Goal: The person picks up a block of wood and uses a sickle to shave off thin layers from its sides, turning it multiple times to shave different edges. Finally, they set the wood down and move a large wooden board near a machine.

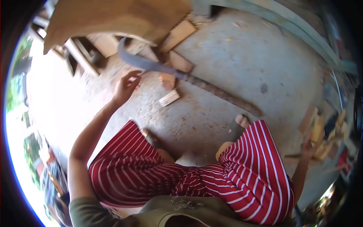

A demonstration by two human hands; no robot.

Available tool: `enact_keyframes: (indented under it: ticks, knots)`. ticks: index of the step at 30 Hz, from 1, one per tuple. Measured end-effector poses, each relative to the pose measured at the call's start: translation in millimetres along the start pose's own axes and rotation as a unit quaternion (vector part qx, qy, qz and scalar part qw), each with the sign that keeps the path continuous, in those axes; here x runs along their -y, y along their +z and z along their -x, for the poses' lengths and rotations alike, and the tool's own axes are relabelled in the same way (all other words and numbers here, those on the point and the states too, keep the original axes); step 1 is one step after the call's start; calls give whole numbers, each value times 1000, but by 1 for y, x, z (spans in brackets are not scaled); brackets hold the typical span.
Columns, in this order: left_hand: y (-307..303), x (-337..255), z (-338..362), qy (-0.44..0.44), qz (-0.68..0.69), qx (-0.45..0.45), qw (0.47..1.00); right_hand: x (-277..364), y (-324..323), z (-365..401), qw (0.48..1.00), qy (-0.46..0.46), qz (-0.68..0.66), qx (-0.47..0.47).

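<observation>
My left hand [126,87] is raised in front of me, fingers loosely curled with a gap between them and nothing visible held. Its fingertips overlap the lower edge of a hooked blade [145,63] in this view. The blade belongs to a billhook with a long, rough wooden handle [223,94], which slants across the view toward my foot. Small wood offcuts [169,97] lie beside the blade. Far to the right, my right hand [308,150] is low among wood pieces [319,128], its fingers blurred. A dark, thin, pointed thing [292,156] shows beside it; I cannot tell whether the hand grips it.
A large curved wooden board [113,17] stands at the upper left, with planks [81,56] beneath it. A long pale beam [295,24] curves across the upper right. Sawdust and chips dot the concrete floor [234,49]. My feet [242,121] rest near the handle's end.
</observation>
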State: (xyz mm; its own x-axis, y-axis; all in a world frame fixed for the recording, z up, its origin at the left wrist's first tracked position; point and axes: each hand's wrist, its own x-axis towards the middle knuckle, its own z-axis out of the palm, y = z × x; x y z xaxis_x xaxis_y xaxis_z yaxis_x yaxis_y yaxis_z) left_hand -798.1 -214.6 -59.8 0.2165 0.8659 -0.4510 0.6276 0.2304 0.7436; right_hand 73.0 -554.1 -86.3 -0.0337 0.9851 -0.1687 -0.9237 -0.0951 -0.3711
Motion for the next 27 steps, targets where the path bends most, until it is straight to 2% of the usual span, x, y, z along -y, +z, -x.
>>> enact_keyframes:
  ticks: [1,2,3,4,5,6,7,8,9,10,11,12,14,15,17,18,20,21,22,24,26,27]
  knots:
    - [-4,9,4,-18,-1,-22,1000,10,-17,-19,1000,24,-10,11]
    - [-2,17,4,33,-61,-51,996,17,-19,-33,981,-33,3,-191]
    - [3,17,5,88,-120,-70,986,6,11,-53,916,-96,22,-389]
    - [13,13,4,86,-118,-65,987,-21,30,-68,913,-97,24,-395]
    - [21,8,10,108,-175,-10,978,-106,101,-138,782,-16,407,-471]
    - [32,2,15,132,-231,45,963,-137,99,-154,773,38,508,-377]
    - [46,-10,21,152,-296,66,941,-184,135,-193,702,87,627,-327]
    - [59,-17,26,154,-336,83,925,-227,150,-214,672,70,708,-206]
    - [73,-19,25,191,-357,89,910,-264,151,-231,652,36,753,-76]
    - [85,-13,25,176,-362,118,908,-302,178,-245,616,25,787,3]
    - [95,-11,24,194,-380,126,896,-329,193,-259,531,-35,838,122]
    - [103,-8,21,211,-397,131,884,-361,200,-264,508,-18,849,147]
    - [109,-5,10,188,-387,152,890,-407,204,-275,479,-78,845,225]
    - [107,-5,4,163,-377,178,894,-423,198,-284,477,-84,845,226]
    - [99,-13,2,177,-342,172,906,-445,186,-297,528,-30,833,163]
    - [96,-14,2,188,-306,170,917,-441,196,-300,525,-33,834,167]
    - [91,-12,5,194,-255,130,938,-429,225,-311,502,155,840,134]
    - [91,-9,8,198,-199,99,955,-423,217,-307,526,93,834,140]
    - [91,2,8,198,-197,93,956,-413,218,-300,522,92,836,144]
    - [92,21,5,88,-177,75,977,-387,220,-283,516,97,841,134]
    - [87,15,11,102,-151,47,982,-365,207,-258,518,59,847,108]
    - [85,15,14,119,-134,26,983,-352,213,-242,514,121,847,68]
